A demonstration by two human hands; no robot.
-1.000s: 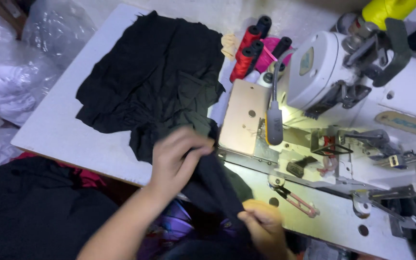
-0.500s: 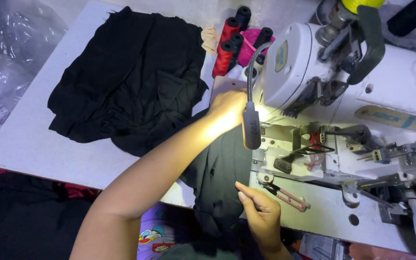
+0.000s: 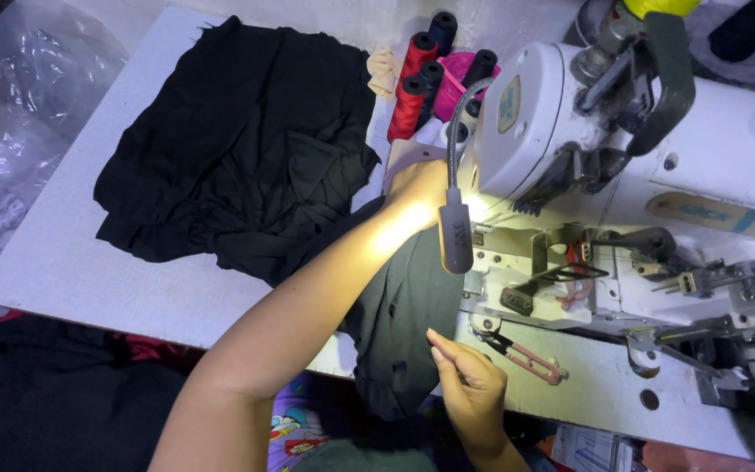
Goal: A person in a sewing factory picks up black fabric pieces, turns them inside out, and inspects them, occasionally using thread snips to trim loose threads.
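Compared with half a second ago, our left hand (image 3: 419, 188) has stayed stretched forward under the lamp's glare beside the white sewing machine (image 3: 570, 131), and our right hand (image 3: 469, 385) remains at the near edge of the counter (image 3: 63, 262); the view has barely shifted.

The black fabric piece (image 3: 408, 315) we are working lies between our 2 hands, running from the machine bed down over the counter's near edge. Our left hand rests at its far end, fingers pressed down flat on the cloth rather than closed around it, though the glare hides the fingertips. Our right fingers (image 3: 444, 354) are curled and pinch the fabric's right edge, just beside the small thread snips (image 3: 522, 354).

A larger heap of black cloth (image 3: 238, 149) lies to the left, and red and black thread spools (image 3: 421, 74) stand behind our left hand.
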